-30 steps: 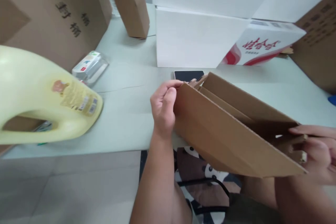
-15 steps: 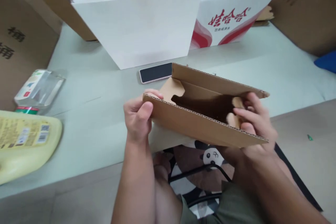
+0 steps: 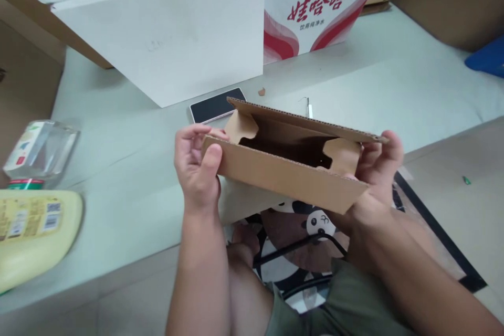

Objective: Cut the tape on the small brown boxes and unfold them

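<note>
A brown cardboard box [image 3: 275,172] is held up above the table's front edge, its open side facing me. Its long flaps stand apart, and the notched end flaps are folded partly inward over the dark inside. My left hand [image 3: 199,168] grips the left end, thumb on the near panel and fingers behind. At the right end my right hand [image 3: 378,170] is wrapped around the box, fingers at the far flap; part of this hand is hidden behind the cardboard. Behind the box, a phone [image 3: 214,106] lies on the table, partly covered by the flap.
White cartons [image 3: 169,42] stand at the back, one with red lettering [image 3: 318,5]. On the left lie a clear bottle [image 3: 43,149] and a yellow jug [image 3: 39,236]. A blue object [image 3: 486,59] is at the right edge. A panda-patterned seat [image 3: 291,241] is below the table [image 3: 129,184].
My right hand's fingers have come out of the opening to the outside of the right end. The right end flap now shows folded inward. The camera view has shifted slightly.
</note>
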